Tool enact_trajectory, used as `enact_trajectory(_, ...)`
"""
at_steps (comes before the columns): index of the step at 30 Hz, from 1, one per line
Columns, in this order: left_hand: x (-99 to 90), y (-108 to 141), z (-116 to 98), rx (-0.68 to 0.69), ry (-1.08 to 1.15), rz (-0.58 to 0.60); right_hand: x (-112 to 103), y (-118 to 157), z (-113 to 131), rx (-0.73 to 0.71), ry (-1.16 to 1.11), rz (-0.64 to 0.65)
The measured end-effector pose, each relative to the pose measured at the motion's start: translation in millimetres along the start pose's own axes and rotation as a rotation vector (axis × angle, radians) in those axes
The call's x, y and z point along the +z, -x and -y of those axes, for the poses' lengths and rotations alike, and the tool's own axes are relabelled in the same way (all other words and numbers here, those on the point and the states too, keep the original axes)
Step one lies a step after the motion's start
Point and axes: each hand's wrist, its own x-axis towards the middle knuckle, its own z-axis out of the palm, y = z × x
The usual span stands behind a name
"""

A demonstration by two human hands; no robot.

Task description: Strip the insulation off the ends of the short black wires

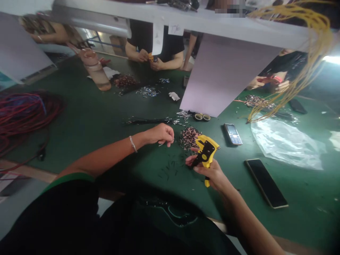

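My right hand (212, 173) is wrapped round the handles of a yellow and black wire stripper (206, 151), its head tipped up and to the left. My left hand (161, 134) is closed in a pinch over the green table, left of the tool. Something small and pale shows at its fingertips, too small to name. Between the hands and slightly beyond them lies a pile of short copper-coloured and black pieces (189, 138). A bundle of black wires with pale ends (154, 121) stretches behind my left hand. Scattered black bits (170, 168) lie on the tabletop below.
On the right are a keypad phone (233, 134), a smartphone (265, 182) and a clear plastic bag (287, 141). Two tape rolls (202, 117) sit by a white divider panel (225, 71). Red and blue cables (21, 117) and a bottle (95, 69) are left. Co-workers' hands (151, 60) work opposite.
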Motion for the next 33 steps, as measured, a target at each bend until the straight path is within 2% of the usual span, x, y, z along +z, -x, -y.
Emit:
enact_trajectory(3, 8.1, 2.8, -2.9, 0.031, 0.143, -0.033, 0.2, -0.6, 0.0, 0.024, -0.003, 0.03)
enact_trajectory(7, 13.7, 8.4, -12.1, 0.099, 0.185, -0.059, -2.2, -2.4, -4.7, 0.021, -0.028, 0.041)
enact_trajectory(12, 14.9, 17.3, -24.7, 0.159, 0.121, -0.111, -5.0, -8.7, -4.5, -0.007, -0.072, 0.066)
enact_trajectory(19, 19.7, 26.5, -36.8, 0.152, -0.076, -0.26, -1.3, -13.7, 1.4, 0.008, -0.085, 0.19)
enact_trajectory(24, 18.6, 29.4, -38.0, 0.172, -0.2, -0.2, 1.4, -11.3, -2.1, 0.037, -0.119, 0.255)
enact_trajectory(29, 12.3, 33.3, -41.9, 0.265, -0.424, -0.125, 0.0, -8.8, -5.8, 0.043, -0.17, 0.277)
enact_trajectory(33, 10.8, 35.5, -44.5, 0.304, -0.491, -0.081, -0.2, -7.0, -4.8, 0.067, -0.161, 0.322)
